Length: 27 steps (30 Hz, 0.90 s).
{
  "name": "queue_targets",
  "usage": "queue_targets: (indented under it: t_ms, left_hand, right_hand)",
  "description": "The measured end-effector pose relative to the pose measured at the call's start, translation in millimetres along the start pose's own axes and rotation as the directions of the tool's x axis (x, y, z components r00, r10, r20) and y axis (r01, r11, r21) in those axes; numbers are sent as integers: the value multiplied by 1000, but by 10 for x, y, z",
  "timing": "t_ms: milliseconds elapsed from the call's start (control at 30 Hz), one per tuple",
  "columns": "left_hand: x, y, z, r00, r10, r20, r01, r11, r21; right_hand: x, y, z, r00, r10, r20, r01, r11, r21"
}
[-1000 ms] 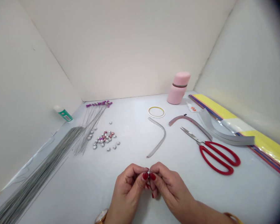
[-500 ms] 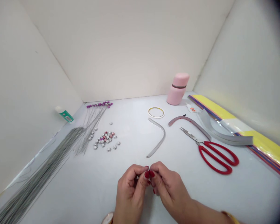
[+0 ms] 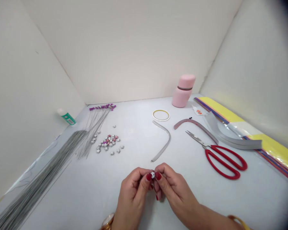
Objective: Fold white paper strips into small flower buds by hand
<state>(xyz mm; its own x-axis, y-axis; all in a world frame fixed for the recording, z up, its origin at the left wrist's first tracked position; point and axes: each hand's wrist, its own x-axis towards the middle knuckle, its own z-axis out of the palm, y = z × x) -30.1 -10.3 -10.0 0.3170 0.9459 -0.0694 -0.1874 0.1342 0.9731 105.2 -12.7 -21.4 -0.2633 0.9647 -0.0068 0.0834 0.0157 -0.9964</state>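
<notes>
Between the fingertips of both hands is a small silver paper star (image 3: 153, 175). My left hand (image 3: 134, 188) pinches it from the left, thumb and forefinger closed on it. From the right, my right hand (image 3: 174, 187) pinches the same star, its other fingers curled below. Just beyond the hands lies a bent strip of grey paper (image 3: 166, 145). A pile of small silver, pink and purple folded stars (image 3: 108, 142) rests to the left on the table.
At left lie a bundle of thin wires (image 3: 45, 172), purple-tipped stems (image 3: 103, 108) and a green-white tube (image 3: 67, 118). At right are red-handled scissors (image 3: 227, 159), grey strips (image 3: 240, 142), a pink bottle (image 3: 182, 92), a tape roll (image 3: 160, 115) and packaged coloured paper (image 3: 266, 147).
My thumbs have moved slightly apart, and the silver star now shows between them. Both hands stay in nearly the same place.
</notes>
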Motion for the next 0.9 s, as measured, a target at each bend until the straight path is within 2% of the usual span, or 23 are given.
queue_targets:
  t_ms: [100, 200, 367, 433, 500, 633, 767, 900]
  left_hand:
    - [11, -22, -12, 1000, -2, -12, 2, 1000, -1]
    - [15, -36, -41, 998, 49, -37, -46, 997, 60]
    - [9, -5, -114, 987, 147, -68, -115, 933, 342]
    - [8, 22, -143, 983, 185, -6, -157, 849, 504]
    - [9, 45, -168, 973, 205, 105, -224, 732, 643]
    - [18, 65, -213, 911, 271, 310, -410, 531, 742]
    - [29, 99, -241, 869, 263, 418, -493, 506, 708]
    - [32, 119, -257, 862, 232, 450, -498, 547, 672]
  right_hand:
    - [1, -14, -6, 1000, 0, 25, -1, 1000, 31]
    - [0, -21, -16, 998, -57, 17, 57, 998, 18]
    - [-2, 3, -49, 991, -130, 22, 131, 987, -88]
    - [-8, 13, -66, 988, -150, 35, 154, 977, -149]
    - [-13, 12, -84, 983, -172, 60, 181, 961, -207]
    - [-6, -27, -125, 975, -180, 133, 215, 920, -328]
    - [3, -74, -167, 958, -168, 231, 247, 892, -379]
    - [0, -76, -183, 945, -158, 286, 256, 901, -350]
